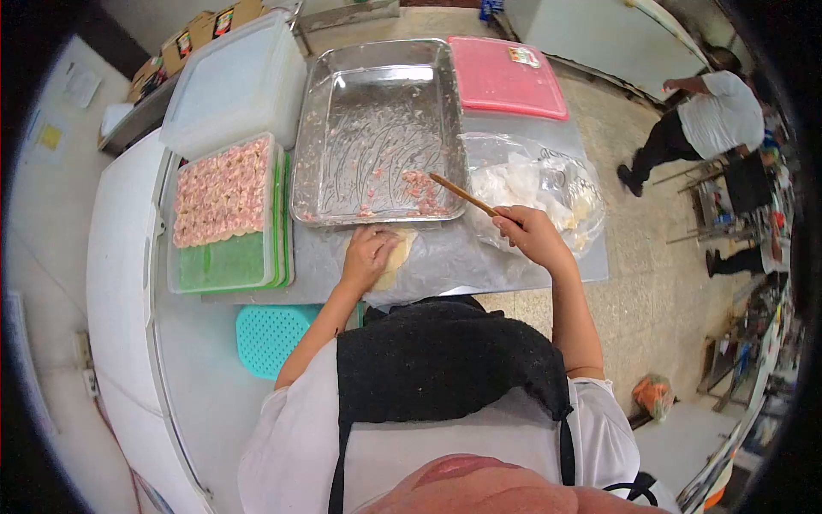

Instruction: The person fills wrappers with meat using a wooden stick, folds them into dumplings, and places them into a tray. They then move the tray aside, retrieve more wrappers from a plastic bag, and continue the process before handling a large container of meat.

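Note:
My left hand (370, 254) cups a thin pale dough wrapper (399, 254) just in front of the metal tray (318, 137). My right hand (529, 233) grips a wooden stick (463, 195) whose tip reaches into the last bit of pink minced filling (423, 190) at the tray's near right corner. The tray is otherwise smeared and nearly bare.
A green-lined box (227, 264) holds several rows of pink filled dumplings (222, 190) at the left. A clear bag of wrappers (535, 184) lies at the right, a pink lid (505, 79) and white lidded box (235, 81) behind. A person (702, 120) walks at far right.

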A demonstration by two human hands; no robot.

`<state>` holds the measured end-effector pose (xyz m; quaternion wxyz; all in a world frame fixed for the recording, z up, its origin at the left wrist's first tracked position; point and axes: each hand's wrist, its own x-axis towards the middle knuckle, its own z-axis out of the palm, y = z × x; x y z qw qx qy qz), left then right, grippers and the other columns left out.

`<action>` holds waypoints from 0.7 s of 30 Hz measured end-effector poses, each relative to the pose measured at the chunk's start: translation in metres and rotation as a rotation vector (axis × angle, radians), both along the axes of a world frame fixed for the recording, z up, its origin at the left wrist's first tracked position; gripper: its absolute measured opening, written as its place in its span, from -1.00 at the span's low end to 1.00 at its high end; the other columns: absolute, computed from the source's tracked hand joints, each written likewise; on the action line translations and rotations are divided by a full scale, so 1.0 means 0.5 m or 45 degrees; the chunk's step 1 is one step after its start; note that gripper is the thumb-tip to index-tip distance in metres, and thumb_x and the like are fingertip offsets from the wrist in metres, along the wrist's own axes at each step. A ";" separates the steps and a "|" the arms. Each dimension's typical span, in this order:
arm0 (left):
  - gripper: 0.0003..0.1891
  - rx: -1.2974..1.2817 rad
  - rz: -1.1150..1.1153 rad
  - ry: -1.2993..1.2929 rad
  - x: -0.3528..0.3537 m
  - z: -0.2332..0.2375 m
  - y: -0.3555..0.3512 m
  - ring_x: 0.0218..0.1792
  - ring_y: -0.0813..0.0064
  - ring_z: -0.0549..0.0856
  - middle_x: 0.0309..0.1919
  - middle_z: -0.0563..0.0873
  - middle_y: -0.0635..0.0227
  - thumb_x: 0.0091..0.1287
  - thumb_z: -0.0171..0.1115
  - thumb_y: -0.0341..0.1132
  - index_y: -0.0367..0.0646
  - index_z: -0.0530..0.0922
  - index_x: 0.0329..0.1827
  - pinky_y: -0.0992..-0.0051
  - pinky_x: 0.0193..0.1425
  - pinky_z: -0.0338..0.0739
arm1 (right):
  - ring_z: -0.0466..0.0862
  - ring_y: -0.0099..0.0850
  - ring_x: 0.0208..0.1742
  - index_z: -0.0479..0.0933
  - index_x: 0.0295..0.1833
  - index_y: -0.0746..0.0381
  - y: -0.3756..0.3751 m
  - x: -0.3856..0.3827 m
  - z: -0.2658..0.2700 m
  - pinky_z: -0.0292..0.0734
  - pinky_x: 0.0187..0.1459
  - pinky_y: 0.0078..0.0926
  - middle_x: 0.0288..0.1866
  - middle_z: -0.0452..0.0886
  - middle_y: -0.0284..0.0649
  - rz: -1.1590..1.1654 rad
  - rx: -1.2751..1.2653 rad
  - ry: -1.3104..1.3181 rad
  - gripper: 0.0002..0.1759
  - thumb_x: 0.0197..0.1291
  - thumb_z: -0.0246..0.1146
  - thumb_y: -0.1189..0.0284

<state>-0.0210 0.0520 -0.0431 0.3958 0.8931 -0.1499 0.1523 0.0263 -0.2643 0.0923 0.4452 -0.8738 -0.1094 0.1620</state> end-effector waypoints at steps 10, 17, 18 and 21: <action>-0.92 -0.230 0.406 0.046 -0.030 0.095 -0.024 -0.19 0.26 0.68 -0.27 0.72 0.24 0.27 0.28 -0.44 -0.25 0.66 -0.24 0.42 -0.03 0.54 | 0.68 -0.01 -0.16 0.62 -0.21 0.27 0.163 0.276 -0.052 0.58 -0.15 -0.06 -0.31 0.66 0.02 0.660 -0.534 -0.852 -0.82 0.19 0.15 0.43; -0.89 -0.822 0.529 0.276 -0.039 0.122 -0.024 -0.18 0.42 0.68 -0.24 0.73 0.23 0.31 0.27 -0.43 -0.30 0.65 -0.22 0.50 -0.05 0.55 | 0.75 -0.10 -0.28 0.65 -0.29 0.26 0.224 0.208 -0.106 0.66 -0.32 -0.16 -0.34 0.69 -0.05 1.033 -0.700 -0.873 -0.80 0.15 0.16 0.42; -0.88 -0.525 0.420 0.231 -0.045 0.120 -0.018 -0.17 0.39 0.69 -0.24 0.72 0.20 0.31 0.27 -0.43 -0.30 0.65 -0.20 0.48 -0.04 0.56 | 0.75 -0.10 -0.28 0.65 -0.29 0.26 0.219 0.193 -0.082 0.66 -0.32 -0.16 -0.34 0.69 -0.05 1.046 -0.711 -0.865 -0.80 0.15 0.16 0.42; -0.87 -0.461 0.301 0.161 -0.047 0.098 -0.001 -0.17 0.33 0.70 -0.24 0.73 0.17 0.27 0.31 -0.42 -0.29 0.66 -0.19 0.43 -0.04 0.57 | 0.75 -0.10 -0.27 0.67 -0.33 0.25 0.189 0.203 -0.015 0.66 -0.34 -0.19 -0.36 0.69 -0.02 1.085 -0.864 -0.771 -0.83 0.11 0.18 0.43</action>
